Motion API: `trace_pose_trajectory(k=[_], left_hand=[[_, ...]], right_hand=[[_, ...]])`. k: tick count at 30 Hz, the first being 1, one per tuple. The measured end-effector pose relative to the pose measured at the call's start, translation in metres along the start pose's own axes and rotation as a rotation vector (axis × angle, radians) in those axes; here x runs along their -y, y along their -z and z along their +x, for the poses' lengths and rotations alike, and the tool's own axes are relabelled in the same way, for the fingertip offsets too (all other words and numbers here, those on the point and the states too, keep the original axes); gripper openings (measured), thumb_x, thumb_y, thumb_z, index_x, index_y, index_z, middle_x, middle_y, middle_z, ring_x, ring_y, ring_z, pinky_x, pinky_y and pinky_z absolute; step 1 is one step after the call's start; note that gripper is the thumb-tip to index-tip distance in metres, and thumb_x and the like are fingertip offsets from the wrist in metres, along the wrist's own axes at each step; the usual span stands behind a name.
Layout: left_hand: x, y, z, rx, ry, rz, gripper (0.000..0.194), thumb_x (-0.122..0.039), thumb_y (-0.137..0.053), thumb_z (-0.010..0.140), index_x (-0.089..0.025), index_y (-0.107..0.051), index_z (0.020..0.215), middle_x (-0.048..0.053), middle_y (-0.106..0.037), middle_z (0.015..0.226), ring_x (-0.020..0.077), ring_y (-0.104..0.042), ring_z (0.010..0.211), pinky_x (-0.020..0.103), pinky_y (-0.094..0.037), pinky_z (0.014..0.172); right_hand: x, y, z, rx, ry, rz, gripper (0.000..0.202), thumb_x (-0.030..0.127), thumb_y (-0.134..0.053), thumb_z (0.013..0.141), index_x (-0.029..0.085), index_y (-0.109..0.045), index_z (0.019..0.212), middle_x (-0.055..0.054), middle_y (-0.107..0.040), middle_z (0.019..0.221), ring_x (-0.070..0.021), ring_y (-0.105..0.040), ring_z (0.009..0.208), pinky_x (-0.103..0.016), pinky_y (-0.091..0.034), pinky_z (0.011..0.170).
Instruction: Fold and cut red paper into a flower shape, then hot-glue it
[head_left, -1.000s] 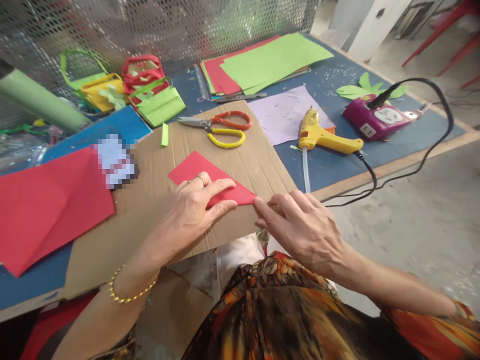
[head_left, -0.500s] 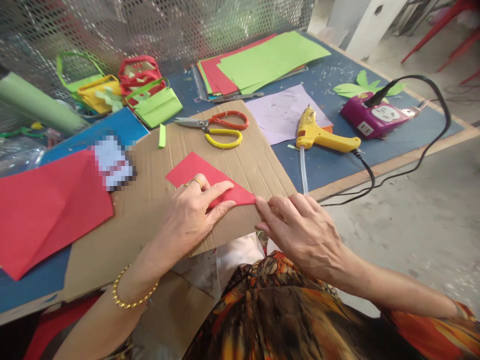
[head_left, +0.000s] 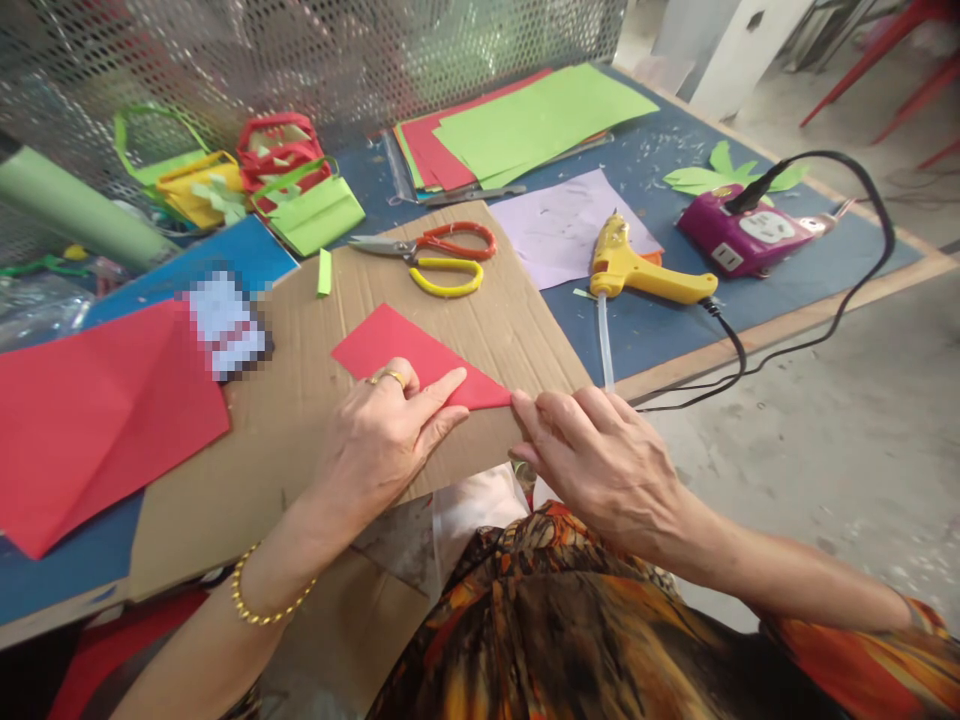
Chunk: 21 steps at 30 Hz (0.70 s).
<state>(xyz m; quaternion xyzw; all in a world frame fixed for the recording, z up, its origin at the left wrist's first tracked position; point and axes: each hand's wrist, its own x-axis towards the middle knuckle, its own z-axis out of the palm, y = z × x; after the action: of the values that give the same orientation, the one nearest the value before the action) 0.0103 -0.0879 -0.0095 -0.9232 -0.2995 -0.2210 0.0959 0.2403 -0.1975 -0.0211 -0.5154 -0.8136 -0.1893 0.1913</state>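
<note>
A piece of folded red paper [head_left: 405,340] lies on a sheet of brown cardboard [head_left: 300,440], narrowing to a point on its right. My left hand [head_left: 382,430] holds this paper down, its index finger and thumb stretched along the lower edge and the other fingers curled. At the pointed right tip, the index finger of my right hand [head_left: 600,450] presses the paper, with its other fingers bent; the thumb is partly hidden. Beyond the paper, scissors [head_left: 450,275] with one red and one yellow handle rest on the cardboard.
A yellow glue gun [head_left: 637,275] with a trailing cord lies on the right, near a purple power adapter [head_left: 750,235]. A larger red sheet [head_left: 97,420] and a blurred-out object [head_left: 229,325] are on the left. Small paper bags [head_left: 322,215] and stacked coloured sheets [head_left: 540,115] sit behind.
My left hand has shifted very slightly down on the red paper. The paper, my right hand and the tools hold their places.
</note>
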Motion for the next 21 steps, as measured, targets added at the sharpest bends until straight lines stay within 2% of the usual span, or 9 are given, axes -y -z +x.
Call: trace_pose_trajectory(k=[7,15,21], left_hand=[[-0.0048,0.0017,0.0020,-0.026,-0.055,0.076,0.039,-0.044,-0.055,0.107,-0.019,-0.080,0.125,0.003,-0.054,0.080,0.0180,-0.051,0.069,0.030,-0.043,0.068],[-0.0037,-0.0011,-0.0003,-0.001,-0.022,0.075,0.040,-0.045,-0.054,0.108,-0.023,-0.078,0.130,0.003,-0.054,0.080,0.0176,-0.052,0.070,0.029,-0.044,0.068],[-0.0027,-0.0017,-0.0007,-0.022,-0.076,0.120,0.043,-0.043,-0.051,0.109,-0.017,-0.077,0.130,0.004,-0.055,0.079,0.0185,-0.053,0.070,0.030,-0.044,0.067]], right_hand=[[0.0001,0.0005,-0.0008,0.034,0.004,-0.032,0.039,0.029,-0.053,0.110,0.000,-0.066,0.132,-0.010,-0.066,0.089,-0.0246,-0.046,0.081,-0.039,-0.040,0.067],[0.0007,-0.0002,-0.0006,0.024,0.000,-0.012,0.041,0.029,-0.055,0.109,-0.003,-0.065,0.132,-0.010,-0.066,0.089,-0.0253,-0.046,0.082,-0.039,-0.040,0.068],[0.0004,-0.0014,-0.0006,0.015,-0.006,0.002,0.042,0.030,-0.054,0.109,-0.004,-0.065,0.132,-0.010,-0.065,0.089,-0.0254,-0.046,0.080,-0.039,-0.040,0.067]])
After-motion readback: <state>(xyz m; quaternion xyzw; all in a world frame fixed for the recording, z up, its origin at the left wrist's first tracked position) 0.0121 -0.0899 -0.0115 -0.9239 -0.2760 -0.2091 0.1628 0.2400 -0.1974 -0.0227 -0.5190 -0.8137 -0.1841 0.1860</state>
